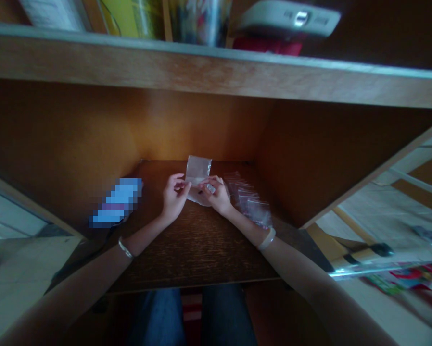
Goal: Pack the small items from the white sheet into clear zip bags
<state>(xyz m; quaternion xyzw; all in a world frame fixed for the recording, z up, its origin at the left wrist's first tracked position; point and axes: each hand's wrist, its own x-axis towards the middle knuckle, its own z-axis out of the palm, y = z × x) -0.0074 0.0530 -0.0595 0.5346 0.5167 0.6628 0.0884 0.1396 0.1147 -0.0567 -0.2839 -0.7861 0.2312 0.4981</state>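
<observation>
A small clear plastic bag (pixel 197 171) stands nearly upright above the dark wood desk (pixel 192 252), at the middle of the desk's back half, its lower end crumpled and hazy behind the hands. The left hand (pixel 174 196) is curled narrowly, with its fingertips at the bag's left edge. The right hand (pixel 214 193) is closed in a tight pinch on a small silvery item (pixel 210 188) at the bag's right edge; the fingers hide most of it, so what it is and whether it sits inside the bag cannot be made out. Just right of that hand lies a loose heap of clear plastic bags (pixel 250 201), its folds hard to separate in the dim light. A thin metal bracelet (pixel 125 248) circles the left wrist, and a pale bangle (pixel 266 239) circles the right. Left of the hands lies a blue object (pixel 117 202), pixelated beyond recognition. A wooden shelf board (pixel 201 65) crosses above the desk, with blurred items on it, including a white device (pixel 288 19) cut off by the frame. Below the desk edge, jeans-covered legs (pixel 158 317) show dimly.
</observation>
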